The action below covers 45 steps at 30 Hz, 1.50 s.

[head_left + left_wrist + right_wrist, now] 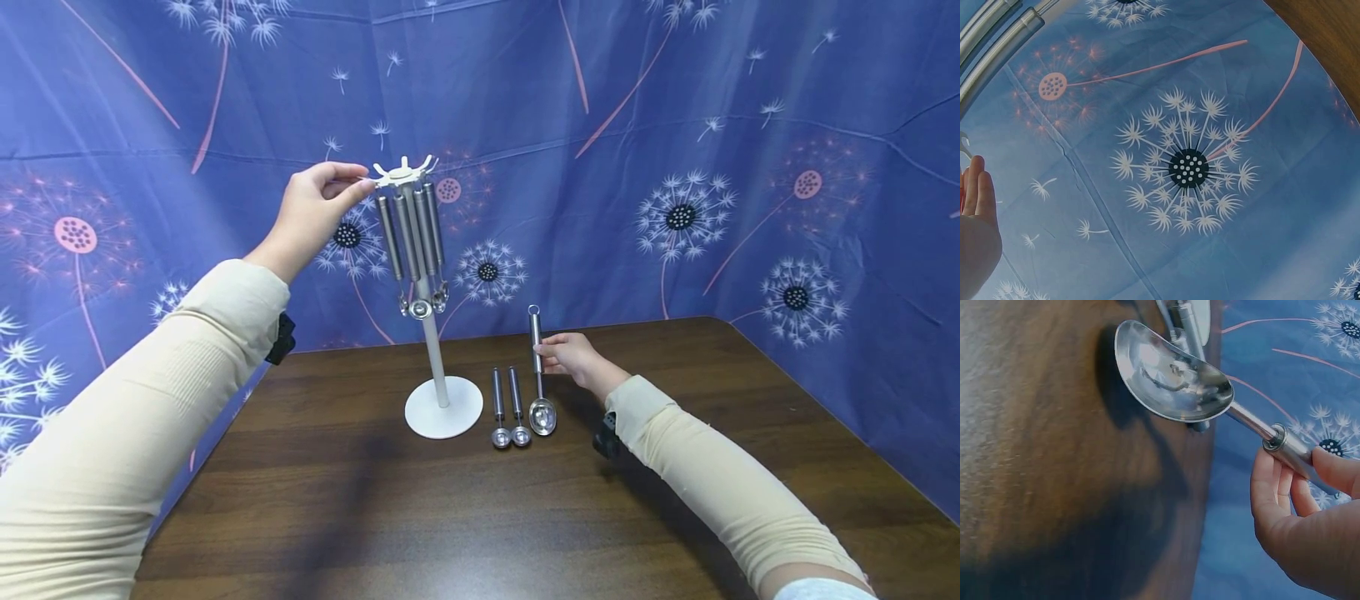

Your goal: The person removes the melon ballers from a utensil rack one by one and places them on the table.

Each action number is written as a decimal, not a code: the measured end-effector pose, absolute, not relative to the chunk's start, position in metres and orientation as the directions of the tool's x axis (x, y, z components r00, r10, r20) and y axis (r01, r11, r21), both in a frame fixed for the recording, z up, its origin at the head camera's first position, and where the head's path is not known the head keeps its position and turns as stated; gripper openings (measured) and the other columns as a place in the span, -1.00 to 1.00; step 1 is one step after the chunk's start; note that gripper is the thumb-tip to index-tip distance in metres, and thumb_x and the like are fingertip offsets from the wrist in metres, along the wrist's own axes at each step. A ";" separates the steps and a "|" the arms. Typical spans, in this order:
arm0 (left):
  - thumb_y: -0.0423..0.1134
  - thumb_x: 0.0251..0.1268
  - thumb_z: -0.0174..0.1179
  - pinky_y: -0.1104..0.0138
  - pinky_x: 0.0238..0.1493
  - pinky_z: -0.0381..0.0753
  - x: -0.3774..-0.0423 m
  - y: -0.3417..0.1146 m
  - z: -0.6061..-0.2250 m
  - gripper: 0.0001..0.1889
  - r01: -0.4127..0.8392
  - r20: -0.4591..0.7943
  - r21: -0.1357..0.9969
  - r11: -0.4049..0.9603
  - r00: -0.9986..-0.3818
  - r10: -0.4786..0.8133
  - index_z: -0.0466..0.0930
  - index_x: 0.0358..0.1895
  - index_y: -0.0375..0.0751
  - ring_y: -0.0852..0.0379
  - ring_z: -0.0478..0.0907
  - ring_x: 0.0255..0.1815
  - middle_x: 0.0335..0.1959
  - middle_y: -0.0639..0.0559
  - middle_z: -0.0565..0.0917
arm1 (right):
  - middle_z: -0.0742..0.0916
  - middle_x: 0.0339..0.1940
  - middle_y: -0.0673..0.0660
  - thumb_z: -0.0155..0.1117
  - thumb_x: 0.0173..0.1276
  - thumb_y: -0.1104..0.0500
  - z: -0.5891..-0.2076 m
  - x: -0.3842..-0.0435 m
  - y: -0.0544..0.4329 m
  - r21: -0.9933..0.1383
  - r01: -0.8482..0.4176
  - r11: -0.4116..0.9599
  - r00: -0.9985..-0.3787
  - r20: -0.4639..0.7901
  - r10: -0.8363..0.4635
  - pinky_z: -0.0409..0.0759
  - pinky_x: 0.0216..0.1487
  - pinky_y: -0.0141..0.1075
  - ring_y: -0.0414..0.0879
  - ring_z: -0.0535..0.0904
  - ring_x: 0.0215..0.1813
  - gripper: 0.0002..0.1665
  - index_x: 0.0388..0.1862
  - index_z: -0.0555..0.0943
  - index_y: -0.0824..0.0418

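Note:
At the left, a white utensil stand (pixel 436 358) rises from a round base, with a ring of hooks on top. My left hand (pixel 318 204) pinches one of those hooks between thumb and fingers. Several metal utensils with tubular handles (pixel 407 237) hang from the stand, small bowls downward. Right of the base, my right hand (pixel 573 358) holds a metal scoop (pixel 1172 378) by its handle, thumb on one side and fingers on the other. Its deep oval bowl points down toward the table in the head view. The left wrist view catches only part of the left hand (pixel 979 231).
Two smaller metal scoops (pixel 500 437) lie side by side on the brown wooden table (pixel 450 517), between the stand's base and the held scoop. Behind the table hangs a blue cloth (pixel 570 233) with dandelion prints.

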<state>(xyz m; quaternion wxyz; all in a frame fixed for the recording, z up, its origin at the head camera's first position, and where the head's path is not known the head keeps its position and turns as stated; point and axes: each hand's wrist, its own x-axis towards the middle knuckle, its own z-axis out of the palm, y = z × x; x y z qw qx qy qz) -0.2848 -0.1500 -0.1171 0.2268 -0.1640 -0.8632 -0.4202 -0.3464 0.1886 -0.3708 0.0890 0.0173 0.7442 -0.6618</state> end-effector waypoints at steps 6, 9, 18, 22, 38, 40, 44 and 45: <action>0.01 0.39 0.15 0.29 0.23 0.47 -0.288 -0.151 -0.122 -0.52 0.483 0.540 0.644 0.593 -0.837 0.095 0.51 0.23 -0.21 0.19 0.57 0.15 0.16 -0.12 0.63 | 0.63 -0.46 0.01 0.19 0.40 0.30 -0.383 -0.343 0.194 -0.972 0.175 0.156 -0.978 -0.190 -0.090 0.70 -0.14 -0.27 -0.22 0.58 -0.45 -0.56 0.16 0.41 0.54; -0.01 0.38 0.17 0.31 0.20 0.48 -0.289 -0.150 -0.122 -0.53 0.490 0.548 0.639 0.593 -0.831 0.096 0.52 0.21 -0.22 0.20 0.59 0.11 0.13 -0.13 0.65 | 0.63 -0.50 0.01 0.20 0.40 0.29 -0.390 -0.343 0.195 -0.967 0.190 0.172 -0.974 -0.208 -0.093 0.71 -0.13 -0.25 -0.22 0.58 -0.47 -0.56 0.14 0.43 0.56; 0.02 0.38 0.15 0.26 0.27 0.46 -0.288 -0.149 -0.120 -0.51 0.477 0.531 0.643 0.599 -0.841 0.100 0.50 0.24 -0.21 0.12 0.55 0.20 0.18 -0.14 0.61 | 0.62 -0.56 0.02 0.21 0.38 0.30 -0.400 -0.344 0.195 -0.952 0.250 0.176 -0.958 -0.269 -0.095 0.70 -0.32 -0.37 -0.21 0.57 -0.52 -0.67 0.02 0.49 0.53; 0.05 0.38 0.14 0.23 0.27 0.46 -0.287 -0.149 -0.120 -0.50 0.465 0.519 0.640 0.611 -0.849 0.102 0.50 0.25 -0.17 0.12 0.56 0.19 0.18 -0.13 0.62 | 0.62 -0.56 0.03 0.22 0.37 0.31 -0.404 -0.346 0.195 -0.946 0.268 0.184 -0.953 -0.289 -0.094 0.71 -0.32 -0.36 -0.21 0.59 -0.53 -0.70 -0.02 0.50 0.51; 0.03 0.37 0.17 0.27 0.24 0.48 -0.287 -0.149 -0.116 -0.51 0.473 0.536 0.629 0.617 -0.839 0.097 0.52 0.23 -0.18 0.16 0.59 0.14 0.14 -0.12 0.64 | 0.61 -0.60 0.05 0.27 0.33 0.32 -0.414 -0.355 0.193 -0.918 0.334 0.216 -0.928 -0.360 -0.096 0.72 -0.33 -0.33 -0.22 0.58 -0.58 -0.79 -0.16 0.45 0.39; 0.02 0.37 0.17 0.28 0.24 0.48 -0.287 -0.149 -0.116 -0.51 0.474 0.538 0.630 0.615 -0.838 0.095 0.52 0.23 -0.19 0.17 0.59 0.13 0.14 -0.12 0.64 | 0.61 -0.60 0.05 0.28 0.33 0.32 -0.415 -0.355 0.193 -0.914 0.341 0.222 -0.924 -0.369 -0.100 0.72 -0.33 -0.33 -0.22 0.58 -0.58 -0.79 -0.20 0.43 0.36; 0.03 0.37 0.17 0.27 0.24 0.48 -0.286 -0.150 -0.116 -0.51 0.474 0.539 0.633 0.612 -0.838 0.091 0.52 0.23 -0.18 0.16 0.58 0.15 0.15 -0.11 0.64 | 0.62 -0.62 0.04 0.30 0.31 0.32 -0.416 -0.357 0.191 -0.913 0.337 0.232 -0.926 -0.365 -0.092 0.72 -0.35 -0.33 -0.23 0.57 -0.59 -0.80 -0.22 0.44 0.35; 0.02 0.37 0.16 0.27 0.24 0.48 -0.285 -0.150 -0.116 -0.51 0.473 0.538 0.635 0.610 -0.838 0.089 0.52 0.23 -0.18 0.16 0.58 0.15 0.15 -0.11 0.64 | 0.62 -0.62 0.03 0.30 0.30 0.32 -0.416 -0.358 0.190 -0.912 0.337 0.234 -0.928 -0.364 -0.085 0.72 -0.36 -0.33 -0.23 0.57 -0.60 -0.79 -0.23 0.44 0.35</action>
